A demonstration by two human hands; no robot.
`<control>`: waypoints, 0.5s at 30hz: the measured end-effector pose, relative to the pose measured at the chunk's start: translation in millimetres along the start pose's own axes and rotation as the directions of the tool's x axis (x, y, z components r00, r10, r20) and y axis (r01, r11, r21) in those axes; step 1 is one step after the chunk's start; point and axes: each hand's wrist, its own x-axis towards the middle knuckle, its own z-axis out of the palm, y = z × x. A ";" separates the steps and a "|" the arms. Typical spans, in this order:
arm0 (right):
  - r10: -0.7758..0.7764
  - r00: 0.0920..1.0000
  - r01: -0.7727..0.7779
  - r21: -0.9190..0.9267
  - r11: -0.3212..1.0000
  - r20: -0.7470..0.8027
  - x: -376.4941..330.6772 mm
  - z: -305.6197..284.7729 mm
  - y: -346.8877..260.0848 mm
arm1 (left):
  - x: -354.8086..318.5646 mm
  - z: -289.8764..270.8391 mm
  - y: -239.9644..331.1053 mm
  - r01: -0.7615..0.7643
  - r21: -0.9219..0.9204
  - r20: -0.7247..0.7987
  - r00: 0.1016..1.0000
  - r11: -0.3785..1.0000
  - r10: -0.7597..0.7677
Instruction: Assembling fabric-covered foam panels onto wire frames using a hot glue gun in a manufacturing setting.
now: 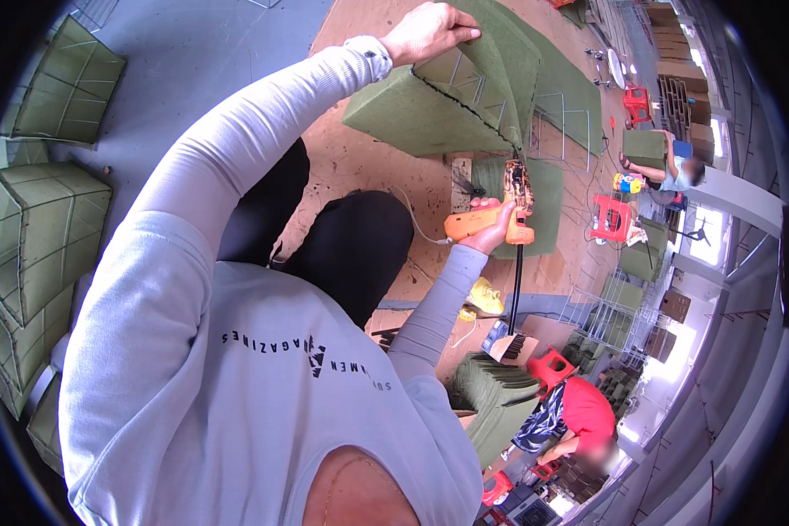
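- Far left, covered green boxes [48,219] stand, seemingly further along.
- Left hand [428,33] pinches a green flap [504,57] (lifted, so probably unattached there).
- Beyond the knees, the green box [403,114] has a dark seam; its gap apparently remains unclosed.
- Right hand [493,230] wraps the orange glue gun [461,226], nozzle at the box's corner.

Glue gun [461,226] right of knees [359,241]; boxes [53,223] far left.

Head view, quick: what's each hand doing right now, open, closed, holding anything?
Left hand: closed, fingers on the edge of the green felt panel.
Right hand: closed, holding the orange glue gun.
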 end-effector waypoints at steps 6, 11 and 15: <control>-0.008 1.000 0.008 -0.001 1.000 -0.024 -1.0 9.2 -2.5 | -0.6 -3.3 0.5 0.013 -0.006 0.040 0.999 1.000 -0.013; 0.001 1.000 -0.001 -0.010 1.000 0.002 -3.0 7.6 4.1 | -2.3 -6.4 15.5 0.167 -0.085 0.074 0.984 0.982 -0.161; -0.005 0.999 0.006 -0.012 1.000 0.048 -17.3 27.6 14.5 | -2.5 -6.3 4.0 0.059 -0.051 0.020 0.998 0.997 -0.058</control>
